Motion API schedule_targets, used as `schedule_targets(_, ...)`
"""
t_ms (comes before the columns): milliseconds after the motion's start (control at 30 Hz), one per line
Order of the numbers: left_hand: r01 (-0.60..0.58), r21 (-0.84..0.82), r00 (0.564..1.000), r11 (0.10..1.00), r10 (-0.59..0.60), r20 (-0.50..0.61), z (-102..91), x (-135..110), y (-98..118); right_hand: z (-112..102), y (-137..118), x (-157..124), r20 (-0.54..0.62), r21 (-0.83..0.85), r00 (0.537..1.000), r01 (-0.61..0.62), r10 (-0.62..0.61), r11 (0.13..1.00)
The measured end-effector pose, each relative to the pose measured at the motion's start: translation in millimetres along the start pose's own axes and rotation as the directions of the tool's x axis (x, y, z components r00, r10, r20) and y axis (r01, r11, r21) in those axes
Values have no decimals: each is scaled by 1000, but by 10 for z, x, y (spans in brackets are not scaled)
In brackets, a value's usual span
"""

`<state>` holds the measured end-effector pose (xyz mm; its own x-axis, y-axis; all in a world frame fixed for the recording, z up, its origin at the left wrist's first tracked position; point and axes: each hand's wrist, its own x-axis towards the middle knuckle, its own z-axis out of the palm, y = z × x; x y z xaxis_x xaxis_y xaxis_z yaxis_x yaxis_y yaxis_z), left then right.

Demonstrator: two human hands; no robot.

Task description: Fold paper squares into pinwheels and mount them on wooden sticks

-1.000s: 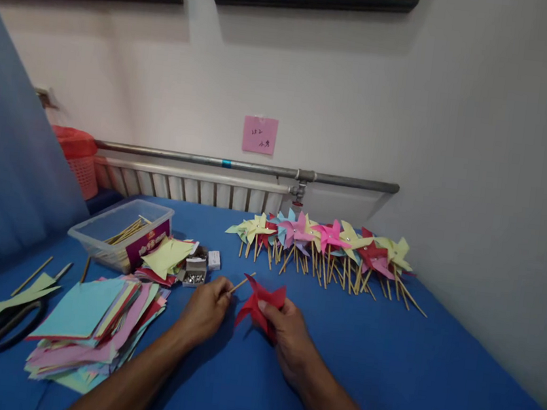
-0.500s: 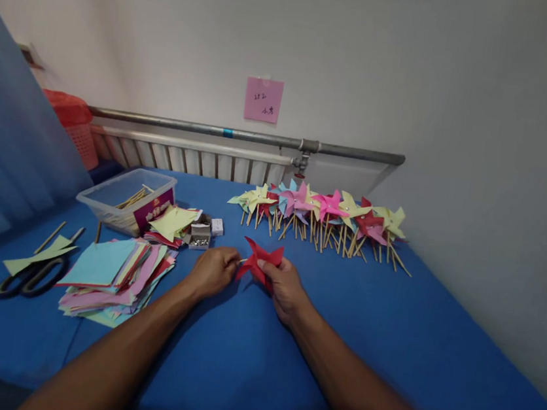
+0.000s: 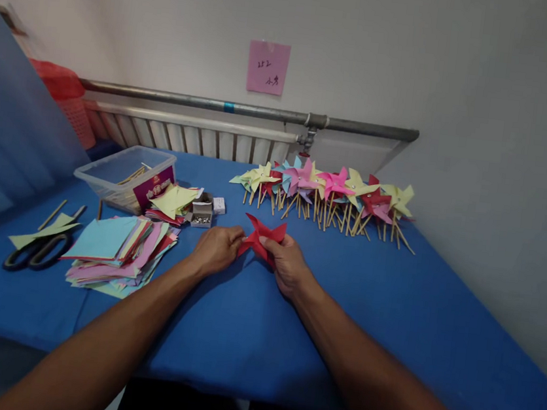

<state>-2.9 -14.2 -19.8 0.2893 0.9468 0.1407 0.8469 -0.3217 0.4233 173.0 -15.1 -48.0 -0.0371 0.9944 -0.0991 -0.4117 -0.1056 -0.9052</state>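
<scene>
A red paper pinwheel [image 3: 266,236] is between my hands, just above the blue table. My right hand [image 3: 287,262] pinches it from the right, thumb pressed on the folded paper near its centre. On the other side my left hand [image 3: 219,249] is closed, its fingertips against the pinwheel's left blade. Something small and pale shows at those fingertips; what it is I cannot make out. Nearest to my left hand stands a small open box [image 3: 200,218] of shiny metal pieces.
Finished pinwheels [image 3: 338,185] on sticks lie in a row at the back. Leftward are a stack of coloured paper [image 3: 106,238], black-handled scissors [image 3: 51,251] under a yellow-green scrap, and a clear plastic tub [image 3: 124,171] with sticks. A metal pipe [image 3: 181,99] runs along the wall.
The view has tilted down, so the table's front edge shows. My left fingers have come closer to the pinwheel; the thin pale piece between them is now mostly hidden.
</scene>
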Motion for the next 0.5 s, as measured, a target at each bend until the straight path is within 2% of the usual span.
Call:
schedule_targets(233,-83,-40,996,996,81,-39,-22,-5,16,-13,5,17,-1,-2,1000,6,-6,1000)
schedule_targets(500,-54,-3,997,999,54,-53,-60,-29,28,-24,-8,24,-13,-7,1000,16,-16,1000)
